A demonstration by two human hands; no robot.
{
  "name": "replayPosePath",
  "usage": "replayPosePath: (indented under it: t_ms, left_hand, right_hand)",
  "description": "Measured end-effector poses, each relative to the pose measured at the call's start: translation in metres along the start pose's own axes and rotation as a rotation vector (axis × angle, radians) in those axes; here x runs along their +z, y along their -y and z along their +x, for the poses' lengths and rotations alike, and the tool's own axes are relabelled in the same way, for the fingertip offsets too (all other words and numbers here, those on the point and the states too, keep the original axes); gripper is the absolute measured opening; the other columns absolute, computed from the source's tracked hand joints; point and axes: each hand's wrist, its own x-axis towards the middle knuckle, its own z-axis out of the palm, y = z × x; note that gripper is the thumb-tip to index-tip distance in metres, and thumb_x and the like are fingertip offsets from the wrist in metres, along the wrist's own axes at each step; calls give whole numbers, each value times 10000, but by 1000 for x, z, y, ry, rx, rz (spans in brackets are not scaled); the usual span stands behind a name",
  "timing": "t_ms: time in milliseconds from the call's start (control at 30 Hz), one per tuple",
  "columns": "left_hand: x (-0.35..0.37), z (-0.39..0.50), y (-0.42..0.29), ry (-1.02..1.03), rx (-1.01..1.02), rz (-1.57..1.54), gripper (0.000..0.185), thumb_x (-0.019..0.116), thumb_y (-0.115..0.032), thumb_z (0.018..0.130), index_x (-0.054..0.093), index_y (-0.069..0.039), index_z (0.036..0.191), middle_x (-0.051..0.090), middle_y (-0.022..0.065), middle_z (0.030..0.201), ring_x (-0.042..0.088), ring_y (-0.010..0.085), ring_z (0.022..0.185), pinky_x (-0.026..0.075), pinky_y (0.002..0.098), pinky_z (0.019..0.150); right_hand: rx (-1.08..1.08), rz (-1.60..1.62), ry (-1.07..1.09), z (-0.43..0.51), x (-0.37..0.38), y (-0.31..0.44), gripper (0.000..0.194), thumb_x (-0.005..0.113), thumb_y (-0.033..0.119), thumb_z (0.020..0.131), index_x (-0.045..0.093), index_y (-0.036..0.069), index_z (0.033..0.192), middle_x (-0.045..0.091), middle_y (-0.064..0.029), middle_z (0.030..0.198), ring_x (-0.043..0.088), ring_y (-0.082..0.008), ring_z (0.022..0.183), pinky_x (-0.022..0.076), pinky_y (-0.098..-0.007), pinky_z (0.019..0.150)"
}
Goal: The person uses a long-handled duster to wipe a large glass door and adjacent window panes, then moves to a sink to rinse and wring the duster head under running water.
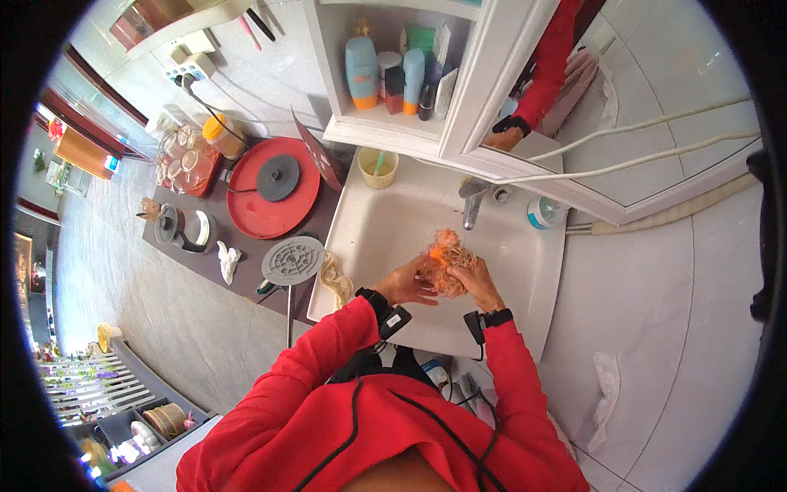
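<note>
A fluffy, crumpled bundle of pink-orange mesh (447,264), perhaps a bath puff, is between my two hands above the white washbasin (522,270). Its right side is gripped by my right hand (476,284), the thumb lying across it. My left hand (403,285) holds the left side, with some fingers extended below the bundle. Just beyond the bundle is the metal faucet (472,206), and no running water can be made out. Part of the bundle is hidden by my fingers.
A cup (377,169) and a jar (546,213) stand on the basin's rear rim; a cloth (335,280) drapes its left edge. Left are a round grey perforated plate on a pole (293,260), a red tray (276,221) and a glass kettle (184,229). A mirror cabinet (455,147) overhangs the back.
</note>
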Motion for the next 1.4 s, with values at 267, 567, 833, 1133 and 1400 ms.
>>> replayPosePath:
  t_ms: [267,567,833,1133,1400]
  left_hand:
    - [43,17,-18,168,266,-81,486,417,-426,1054,499,-43,1342,574,136,1359,561,277,1256,431,482,1088]
    - [38,8,-3,233,267,-167,464,358,-367,1076,501,-37,1369,586,129,1357,598,261,1211,463,424,1073]
    - [25,15,17,418,148,-13,718,403,-653,978,475,-88,1414,537,94,1430,544,277,1271,414,460,1105]
    - [51,-20,-3,506,229,579,563,747,-285,887,490,-41,1323,612,122,1290,623,214,1114,539,397,890]
    - [61,-5,9,-139,730,1653,1064,883,-279,654,254,66,1438,609,231,1188,651,361,1010,551,393,856]
  right_hand:
    - [109,453,112,-18,-9,54,456,651,138,855,589,22,1292,663,-52,1175,645,-166,1060,512,-303,942]
    - [117,739,-255,-2,1,0,298,668,155,928,575,81,1201,596,-14,1061,593,-127,1021,483,-258,880]
    - [134,579,85,-23,9,35,607,454,342,936,307,98,1472,269,-106,1515,266,-312,1387,186,-454,1172]
    - [-115,226,53,6,-6,41,82,665,68,904,588,53,929,581,10,894,583,-86,831,482,-217,757]
    - [-98,-181,-341,36,-6,-3,129,659,40,790,607,21,906,598,-17,804,537,-111,737,467,-274,697]
